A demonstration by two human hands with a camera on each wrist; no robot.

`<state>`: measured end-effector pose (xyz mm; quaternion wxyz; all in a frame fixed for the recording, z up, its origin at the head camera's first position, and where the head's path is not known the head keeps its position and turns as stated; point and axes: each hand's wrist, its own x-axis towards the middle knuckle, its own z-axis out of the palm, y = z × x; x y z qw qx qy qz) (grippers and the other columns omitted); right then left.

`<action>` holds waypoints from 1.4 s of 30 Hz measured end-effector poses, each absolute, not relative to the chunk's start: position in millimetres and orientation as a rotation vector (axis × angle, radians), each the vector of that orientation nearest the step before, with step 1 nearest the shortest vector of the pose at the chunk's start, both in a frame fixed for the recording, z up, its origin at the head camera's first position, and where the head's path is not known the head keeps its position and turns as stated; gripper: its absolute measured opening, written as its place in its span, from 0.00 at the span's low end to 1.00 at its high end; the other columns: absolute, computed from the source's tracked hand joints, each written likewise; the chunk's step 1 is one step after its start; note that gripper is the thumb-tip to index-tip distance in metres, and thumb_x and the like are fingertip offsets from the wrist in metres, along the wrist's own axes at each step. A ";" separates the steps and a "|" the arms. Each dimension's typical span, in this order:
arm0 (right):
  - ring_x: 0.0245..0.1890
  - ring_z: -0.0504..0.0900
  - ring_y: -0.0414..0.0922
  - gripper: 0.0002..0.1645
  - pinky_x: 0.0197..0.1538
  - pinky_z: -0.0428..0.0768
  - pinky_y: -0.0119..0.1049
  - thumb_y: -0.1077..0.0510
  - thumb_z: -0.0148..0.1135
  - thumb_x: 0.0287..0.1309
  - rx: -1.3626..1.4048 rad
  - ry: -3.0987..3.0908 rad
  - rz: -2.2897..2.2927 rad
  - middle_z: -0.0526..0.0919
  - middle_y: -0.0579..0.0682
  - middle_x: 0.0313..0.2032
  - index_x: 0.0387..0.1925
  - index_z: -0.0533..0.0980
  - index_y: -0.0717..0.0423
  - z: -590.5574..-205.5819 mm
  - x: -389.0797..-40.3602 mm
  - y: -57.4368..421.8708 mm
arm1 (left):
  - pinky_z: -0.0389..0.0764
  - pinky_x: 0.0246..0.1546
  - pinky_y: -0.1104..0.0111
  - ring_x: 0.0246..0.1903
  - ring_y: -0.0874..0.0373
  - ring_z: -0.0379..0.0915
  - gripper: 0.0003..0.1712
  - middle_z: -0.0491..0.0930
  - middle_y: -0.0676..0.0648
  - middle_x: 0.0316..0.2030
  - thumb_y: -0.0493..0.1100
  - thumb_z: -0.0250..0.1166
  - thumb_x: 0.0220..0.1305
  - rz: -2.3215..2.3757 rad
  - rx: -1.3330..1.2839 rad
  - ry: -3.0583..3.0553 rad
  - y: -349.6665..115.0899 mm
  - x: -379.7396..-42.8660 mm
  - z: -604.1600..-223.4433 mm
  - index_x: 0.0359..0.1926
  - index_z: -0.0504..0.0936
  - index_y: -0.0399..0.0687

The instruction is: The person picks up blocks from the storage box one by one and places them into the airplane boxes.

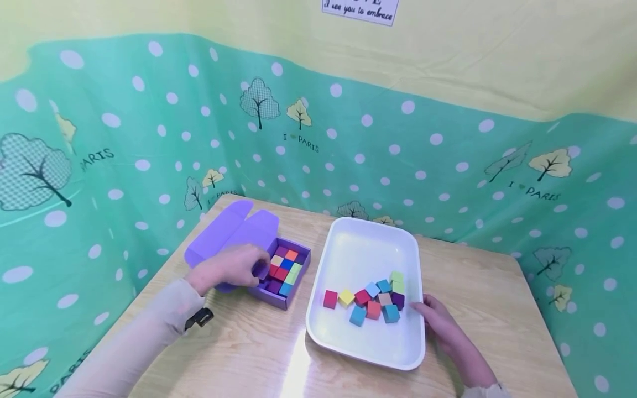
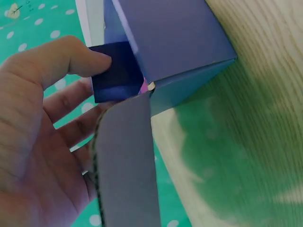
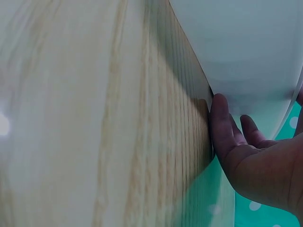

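My left hand (image 1: pixel 239 266) pinches a dark purple cube (image 2: pixel 118 71) between thumb and fingers, at the open side of a purple cardboard box (image 1: pixel 306 264). The cube's far part is hidden behind the box wall in the left wrist view. Inside the box lie rows of coloured cubes, among them a blue cube (image 1: pixel 286 264) and an orange cube (image 1: pixel 291 255). My right hand (image 1: pixel 443 323) holds the right rim of a white tray (image 1: pixel 358 251), with fingers (image 3: pixel 220 118) against the tray's outer wall.
Several loose cubes sit in the tray's near half, including a red cube (image 1: pixel 330 299) and a yellow cube (image 1: pixel 345 298). The box's purple lid (image 1: pixel 224 232) is folded back to the left. A green dotted cloth (image 1: pixel 348 143) hangs behind the wooden table (image 1: pixel 478 271).
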<state>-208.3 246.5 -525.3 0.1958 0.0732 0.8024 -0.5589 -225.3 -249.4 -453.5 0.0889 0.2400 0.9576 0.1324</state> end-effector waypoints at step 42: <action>0.58 0.72 0.57 0.43 0.60 0.71 0.49 0.44 0.54 0.66 0.215 2.238 -1.566 0.67 0.67 0.62 0.69 0.53 0.67 -525.9 -206.9 245.6 | 0.73 0.31 0.64 0.25 0.58 0.66 0.16 0.71 0.57 0.23 0.36 0.76 0.41 -0.112 0.835 2.875 -225.7 -243.7 -473.0 0.25 0.76 0.54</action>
